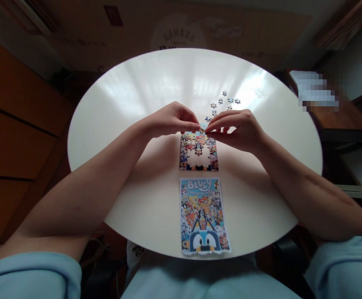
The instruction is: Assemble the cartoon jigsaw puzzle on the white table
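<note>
My left hand (pixel 177 118) and my right hand (pixel 238 128) meet over the top of a partly assembled jigsaw puzzle (pixel 183 160). Between their fingertips is a small puzzle piece (pixel 202 130), pinched from both sides. Both hands are closed, thumbs against fingers. The puzzle has its side and bottom borders joined, with a gap in its lower middle where the white table shows. My fingers hide part of its upper rows. Nearer to me lies a printed reference picture (pixel 203 216) with "Bluey" lettering and a blue cartoon dog.
Several loose puzzle pieces (pixel 221 101) lie scattered beyond my right hand. Everything rests on a glossy white oval table (pixel 131 95). A wooden side table (pixel 339 110) stands to the right, orange-brown cabinets (pixel 9 141) to the left. Large cardboard (pixel 218 33) stands behind.
</note>
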`<move>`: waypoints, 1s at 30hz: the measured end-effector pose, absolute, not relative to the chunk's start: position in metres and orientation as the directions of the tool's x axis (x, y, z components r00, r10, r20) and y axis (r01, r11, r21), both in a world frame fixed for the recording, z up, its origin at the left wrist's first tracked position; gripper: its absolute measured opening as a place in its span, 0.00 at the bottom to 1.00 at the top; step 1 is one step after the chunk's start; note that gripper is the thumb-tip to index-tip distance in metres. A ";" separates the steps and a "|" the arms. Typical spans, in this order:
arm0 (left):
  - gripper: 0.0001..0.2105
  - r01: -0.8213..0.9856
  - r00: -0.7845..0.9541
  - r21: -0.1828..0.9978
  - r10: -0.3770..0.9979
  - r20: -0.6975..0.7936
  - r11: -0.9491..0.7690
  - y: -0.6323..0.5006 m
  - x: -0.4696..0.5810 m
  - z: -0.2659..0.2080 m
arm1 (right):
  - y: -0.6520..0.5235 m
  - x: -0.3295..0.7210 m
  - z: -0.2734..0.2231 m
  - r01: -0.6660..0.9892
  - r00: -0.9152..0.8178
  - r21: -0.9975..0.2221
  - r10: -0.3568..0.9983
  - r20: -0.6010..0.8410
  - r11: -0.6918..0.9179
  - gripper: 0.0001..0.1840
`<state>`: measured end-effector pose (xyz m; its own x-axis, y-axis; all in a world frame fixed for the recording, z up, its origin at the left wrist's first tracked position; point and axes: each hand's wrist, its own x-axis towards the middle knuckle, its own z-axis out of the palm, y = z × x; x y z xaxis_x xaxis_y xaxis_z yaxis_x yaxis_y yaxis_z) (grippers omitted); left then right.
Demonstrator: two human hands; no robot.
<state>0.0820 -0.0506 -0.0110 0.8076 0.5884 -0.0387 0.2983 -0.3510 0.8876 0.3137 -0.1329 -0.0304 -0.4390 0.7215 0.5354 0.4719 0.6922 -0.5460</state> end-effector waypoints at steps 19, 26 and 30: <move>0.09 0.282 0.856 0.877 0.514 -0.047 -0.390 -0.048 0.079 -0.011 | -0.135 0.312 -0.029 0.457 -0.459 -0.571 0.731 0.505 0.682 0.06; 0.11 0.258 0.863 0.874 0.505 -0.017 -0.411 -0.045 0.077 -0.014 | -0.132 0.315 -0.028 0.437 -0.469 -0.558 0.708 0.527 0.705 0.04; 0.11 0.334 0.804 0.762 0.590 0.077 -0.555 -0.040 0.074 -0.020 | -0.129 0.321 -0.028 0.450 -0.448 -0.556 0.715 0.537 0.699 0.04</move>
<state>0.0736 -0.0402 -0.0198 0.8038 0.5898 0.0769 0.3345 -0.5552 0.7615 0.3208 -0.1291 -0.0279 -0.4481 0.7149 0.5367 0.4495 0.6992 -0.5560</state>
